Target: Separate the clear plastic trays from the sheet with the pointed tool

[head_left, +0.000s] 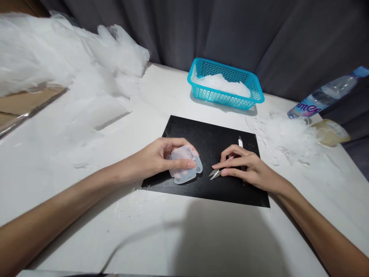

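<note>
A smooth white table (157,94) is backed by a dark grey fabric curtain (230,34); its near side is darkened by a broad shadow (225,242).

Past the grip there's a turquoise basket (215,98) with some white stuff (223,84) in it, dark grey curtain (230,30) hanging behind that. Big heap of crumpled whitish plastic (86,52) off to the grip's left, cardboard (29,100) even further left. Right of the grip: messy white scraps (294,136), then a blue-capped bottle (315,100) and a yellowish tub (330,132).
</note>
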Demonstrator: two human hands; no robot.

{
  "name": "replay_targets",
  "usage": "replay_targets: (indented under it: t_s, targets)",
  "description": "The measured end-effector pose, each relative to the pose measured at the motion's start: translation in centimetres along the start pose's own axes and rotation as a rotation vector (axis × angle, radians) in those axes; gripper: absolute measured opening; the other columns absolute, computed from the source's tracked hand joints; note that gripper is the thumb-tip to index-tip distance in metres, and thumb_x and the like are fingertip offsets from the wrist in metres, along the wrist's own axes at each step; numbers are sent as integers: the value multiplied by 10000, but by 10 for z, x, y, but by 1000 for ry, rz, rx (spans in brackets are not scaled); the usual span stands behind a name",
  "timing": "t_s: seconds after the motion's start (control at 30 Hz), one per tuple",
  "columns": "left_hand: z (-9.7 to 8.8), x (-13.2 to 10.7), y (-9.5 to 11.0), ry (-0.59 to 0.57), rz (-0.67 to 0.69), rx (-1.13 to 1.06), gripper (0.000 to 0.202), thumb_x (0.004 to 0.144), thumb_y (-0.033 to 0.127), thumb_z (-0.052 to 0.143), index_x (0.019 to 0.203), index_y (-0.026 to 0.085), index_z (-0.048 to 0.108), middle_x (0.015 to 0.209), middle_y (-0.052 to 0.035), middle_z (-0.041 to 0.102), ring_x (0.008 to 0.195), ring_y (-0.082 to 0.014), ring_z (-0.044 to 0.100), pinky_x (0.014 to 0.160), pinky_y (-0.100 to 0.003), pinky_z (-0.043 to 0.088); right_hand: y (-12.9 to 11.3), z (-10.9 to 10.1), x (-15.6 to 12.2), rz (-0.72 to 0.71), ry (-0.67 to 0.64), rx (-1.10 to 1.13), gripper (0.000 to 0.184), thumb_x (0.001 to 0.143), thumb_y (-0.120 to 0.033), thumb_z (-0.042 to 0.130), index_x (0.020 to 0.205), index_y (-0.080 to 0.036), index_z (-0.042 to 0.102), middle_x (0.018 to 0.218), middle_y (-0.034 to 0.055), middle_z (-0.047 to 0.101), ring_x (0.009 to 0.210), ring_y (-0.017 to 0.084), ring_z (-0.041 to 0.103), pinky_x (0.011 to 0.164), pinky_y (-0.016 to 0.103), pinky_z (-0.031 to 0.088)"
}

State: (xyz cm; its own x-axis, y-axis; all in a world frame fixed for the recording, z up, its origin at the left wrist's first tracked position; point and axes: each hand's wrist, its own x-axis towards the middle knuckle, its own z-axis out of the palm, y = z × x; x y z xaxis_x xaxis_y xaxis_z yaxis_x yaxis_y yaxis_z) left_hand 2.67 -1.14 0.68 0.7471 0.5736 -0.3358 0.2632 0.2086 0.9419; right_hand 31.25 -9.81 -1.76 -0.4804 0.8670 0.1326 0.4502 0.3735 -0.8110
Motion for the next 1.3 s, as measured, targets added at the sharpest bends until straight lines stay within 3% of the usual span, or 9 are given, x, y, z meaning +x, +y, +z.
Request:
replay_targets:
  t_s: [0.4,0.6,1.3]
  targets:
    - [2,1,3,17,-2,26,234,858,300,817,1011,160,710,798,-5,749,664,-116,670,567,-161,556,4,-1,7,-29,-32,7,244,986,-223,702,1202,-285,797,1037,51,655,996,182,600,909,353,441]
    - [3,2,3,22,-14,15,259,834,326,833,995,165,710,795,-5,749,680,-131,680,572,-174,580,5,-2,9,-23,-42,23,222,997,-297,694,1192,-306,799,1052,57,662,1001,186,606,909,361,470]
    - [2,2,2,7,-22,74,293,839,389,824,1025,187,721,840,-12,747,708,-140,677,599,-190,597,3,-2,9,-34,-35,56,223,986,-254,707,1181,-302,805,1017,55,655,959,176,625,870,342,520]
